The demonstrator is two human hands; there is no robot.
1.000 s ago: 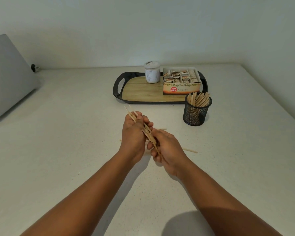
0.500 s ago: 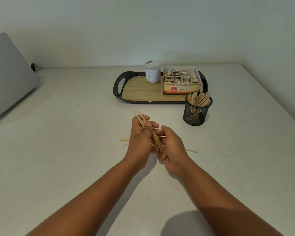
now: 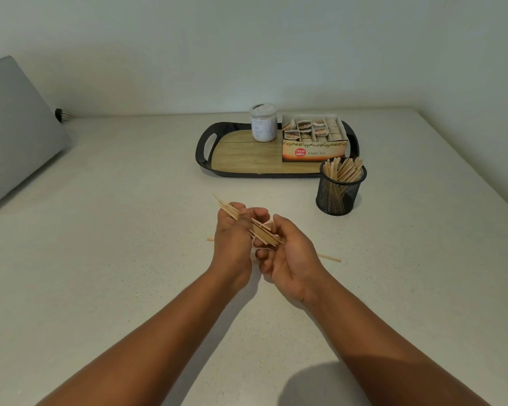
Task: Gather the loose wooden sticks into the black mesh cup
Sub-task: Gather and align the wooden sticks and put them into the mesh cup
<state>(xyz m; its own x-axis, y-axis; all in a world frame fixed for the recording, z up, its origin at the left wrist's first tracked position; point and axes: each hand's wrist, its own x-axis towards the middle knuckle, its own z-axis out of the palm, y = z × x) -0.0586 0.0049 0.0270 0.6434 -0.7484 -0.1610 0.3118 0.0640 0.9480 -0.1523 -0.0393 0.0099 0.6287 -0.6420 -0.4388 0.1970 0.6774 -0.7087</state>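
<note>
The left hand is closed around a bundle of sticks, gripping it near the middle so the ends poke out past the knuckles up and to the left. The right hand is loosely curled, half open, cupped against the bundle's near end; whether its fingertips actually pinch the sticks I cannot tell. This looks like the squaring-up step: evening the bundle between both hands before carrying it over. The cup stands up and to the right of the right hand, well apart, already holding a good many sticks, which lean toward its far right rim. Not everything is collected: one stray stick lies on the table just right of the right hand, and the tip of another peeks out left of the left hand; more may lie hidden under the hands. The next move probably calls for picking up these strays, or else tipping the bundle upright and lowering it into the free side of the cup. Beyond the cup a tray carries a jar and a tea box; the tray's near edge sits just behind the cup, but nothing blocks the path from the hands. A grey object lies far to the left.
</note>
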